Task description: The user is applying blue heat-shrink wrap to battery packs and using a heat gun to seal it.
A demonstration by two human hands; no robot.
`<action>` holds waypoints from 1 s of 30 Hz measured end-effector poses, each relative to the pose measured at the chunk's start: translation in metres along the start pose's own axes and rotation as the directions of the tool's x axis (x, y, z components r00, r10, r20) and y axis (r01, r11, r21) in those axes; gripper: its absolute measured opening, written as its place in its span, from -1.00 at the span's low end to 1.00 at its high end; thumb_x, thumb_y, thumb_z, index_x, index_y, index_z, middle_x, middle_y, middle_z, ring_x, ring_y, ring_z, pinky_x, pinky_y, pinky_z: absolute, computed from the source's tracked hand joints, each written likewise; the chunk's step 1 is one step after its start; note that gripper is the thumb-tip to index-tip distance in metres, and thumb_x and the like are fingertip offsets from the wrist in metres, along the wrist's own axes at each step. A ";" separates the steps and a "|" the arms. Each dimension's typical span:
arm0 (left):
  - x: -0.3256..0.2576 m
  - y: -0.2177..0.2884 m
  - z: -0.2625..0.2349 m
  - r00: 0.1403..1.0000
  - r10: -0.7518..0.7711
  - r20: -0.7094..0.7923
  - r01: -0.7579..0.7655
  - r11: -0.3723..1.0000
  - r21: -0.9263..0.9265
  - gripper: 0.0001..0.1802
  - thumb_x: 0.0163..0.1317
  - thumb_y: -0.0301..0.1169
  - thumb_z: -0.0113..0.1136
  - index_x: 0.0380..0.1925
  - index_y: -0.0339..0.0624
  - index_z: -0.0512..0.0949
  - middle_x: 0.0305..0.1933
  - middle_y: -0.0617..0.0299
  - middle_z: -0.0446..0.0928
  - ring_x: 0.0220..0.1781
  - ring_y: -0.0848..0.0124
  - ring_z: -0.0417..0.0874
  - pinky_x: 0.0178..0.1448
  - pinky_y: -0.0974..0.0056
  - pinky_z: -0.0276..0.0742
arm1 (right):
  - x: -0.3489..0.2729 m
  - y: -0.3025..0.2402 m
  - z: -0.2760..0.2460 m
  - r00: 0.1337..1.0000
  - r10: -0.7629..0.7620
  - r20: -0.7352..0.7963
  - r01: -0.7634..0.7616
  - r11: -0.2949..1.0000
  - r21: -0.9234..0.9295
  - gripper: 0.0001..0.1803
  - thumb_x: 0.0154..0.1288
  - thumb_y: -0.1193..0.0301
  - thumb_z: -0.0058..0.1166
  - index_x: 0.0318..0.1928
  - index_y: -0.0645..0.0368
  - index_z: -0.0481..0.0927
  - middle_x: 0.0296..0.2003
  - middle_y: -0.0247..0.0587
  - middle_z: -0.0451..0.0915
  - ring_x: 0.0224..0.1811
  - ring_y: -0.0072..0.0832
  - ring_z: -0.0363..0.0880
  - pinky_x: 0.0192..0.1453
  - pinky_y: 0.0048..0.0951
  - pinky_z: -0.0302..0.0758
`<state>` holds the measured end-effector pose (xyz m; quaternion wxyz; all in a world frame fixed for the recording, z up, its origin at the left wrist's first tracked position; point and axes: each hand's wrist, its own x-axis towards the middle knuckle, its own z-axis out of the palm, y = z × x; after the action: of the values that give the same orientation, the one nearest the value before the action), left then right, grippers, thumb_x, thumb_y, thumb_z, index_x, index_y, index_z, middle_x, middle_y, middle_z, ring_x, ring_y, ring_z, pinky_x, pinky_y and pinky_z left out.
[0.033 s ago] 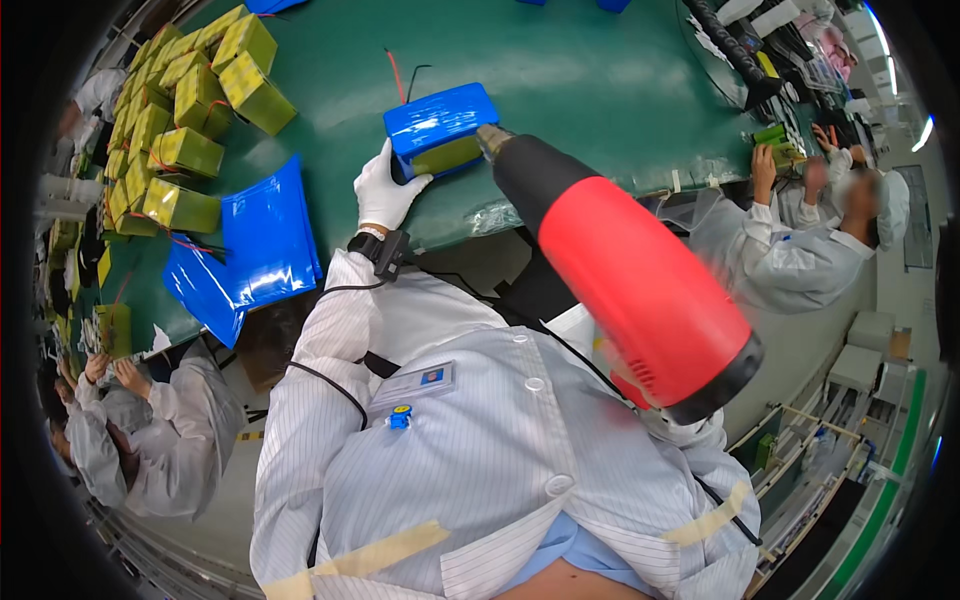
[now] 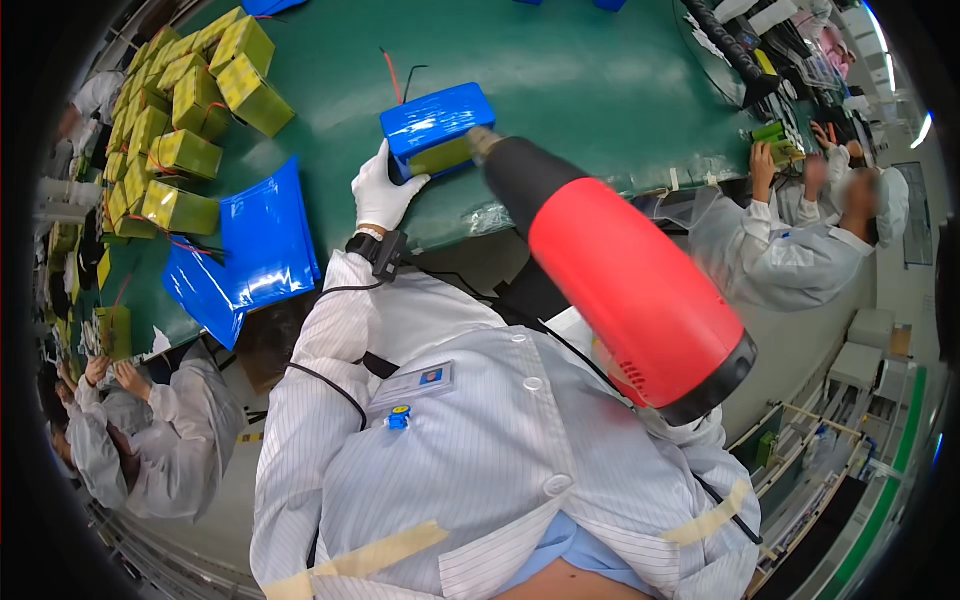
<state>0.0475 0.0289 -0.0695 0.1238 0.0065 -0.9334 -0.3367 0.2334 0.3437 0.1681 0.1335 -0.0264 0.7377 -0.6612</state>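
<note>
My left hand (image 2: 384,193), in a white glove, grips the left end of a battery pack (image 2: 434,120) on the green bench. Its thumb stretches along the near side. Shiny blue wrap covers the pack's top, while yellow-green shows through at the near side. A red wire and a black wire stick up from its far side. From the right a red heat gun (image 2: 630,285) with a black front reaches over, its metal nozzle at the pack's near right corner. My right sleeve runs up behind the gun's body, which hides my right hand and its fingers.
Several yellow-green battery packs (image 2: 182,153) are heaped at the left. Flat blue wrap sleeves (image 2: 268,235) lie nearer, partly over the bench edge (image 2: 440,240). One co-worker (image 2: 795,240) handles a green piece at the right; another (image 2: 160,430) works at the left.
The heat gun has shifted slightly left, its nozzle moving a little along the pack. The pack and my left hand have edged left a touch.
</note>
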 end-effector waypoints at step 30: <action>0.003 0.014 0.002 0.990 -0.132 0.058 0.132 0.991 0.000 0.01 -0.30 0.01 0.63 0.23 -0.14 0.49 0.04 0.03 0.65 0.13 0.09 0.65 0.25 0.08 0.52 | -0.015 0.046 0.005 0.917 -0.314 0.246 0.396 0.793 -0.462 -0.53 0.40 0.39 0.18 0.26 0.21 0.47 0.16 -0.17 0.52 0.07 -0.32 0.61 0.12 -0.33 0.54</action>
<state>0.0451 0.0411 -0.0613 0.0745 0.0583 -0.9334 -0.3461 0.2551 0.3478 0.1249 0.0524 -0.2504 0.8531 -0.4548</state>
